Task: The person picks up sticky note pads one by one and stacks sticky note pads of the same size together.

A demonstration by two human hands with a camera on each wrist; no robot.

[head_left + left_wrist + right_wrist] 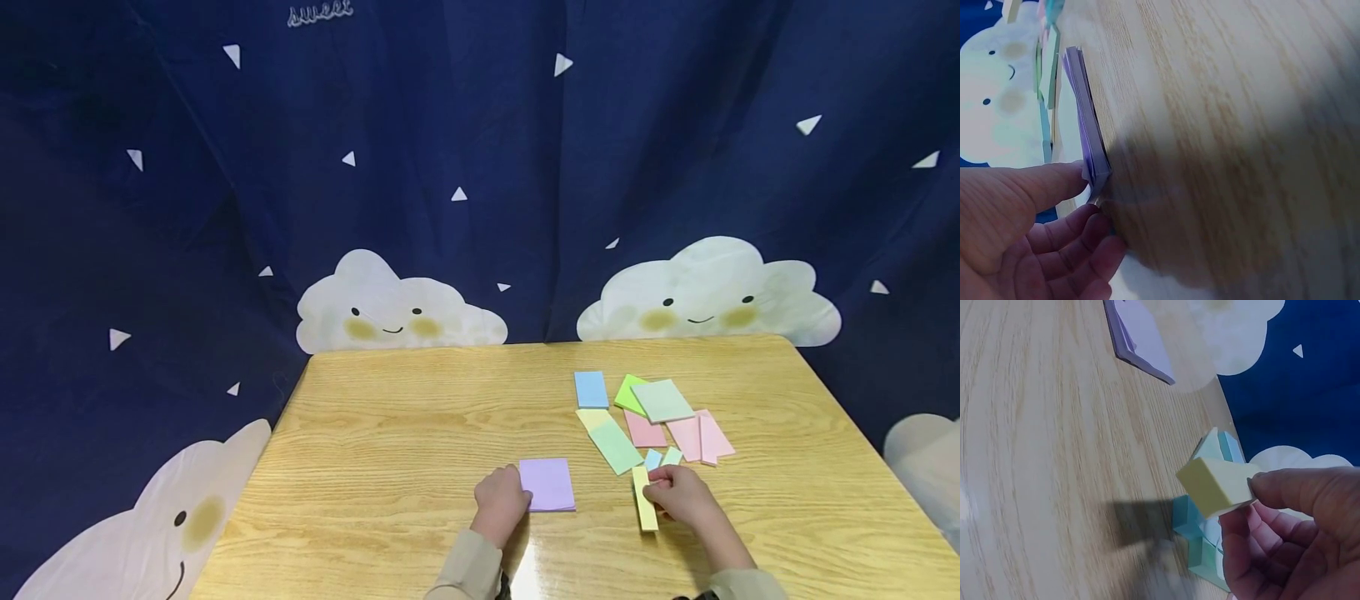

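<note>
A square purple sticky note pad [547, 483] lies on the table in front of me. My left hand [501, 502] pinches its left edge, thumb on one side and fingers on the other. In the left wrist view the pad's sheets [1087, 119] look slightly fanned. My right hand [684, 497] holds a narrow yellow sticky note pad [643, 500] between thumb and fingers, raised off the table. Behind it lie a small blue pad [652, 459] and a small pale green pad [672, 456]. In the right wrist view the yellow pad [1205, 487] hides part of the pads beyond.
Farther back on the right lie a blue pad [591, 389], a lime pad [628, 393], a large pale green pad [663, 401], a green strip pad [617, 447] and several pink pads [643, 429]. A dark blue curtain [450, 125] hangs behind the wooden table [390, 433].
</note>
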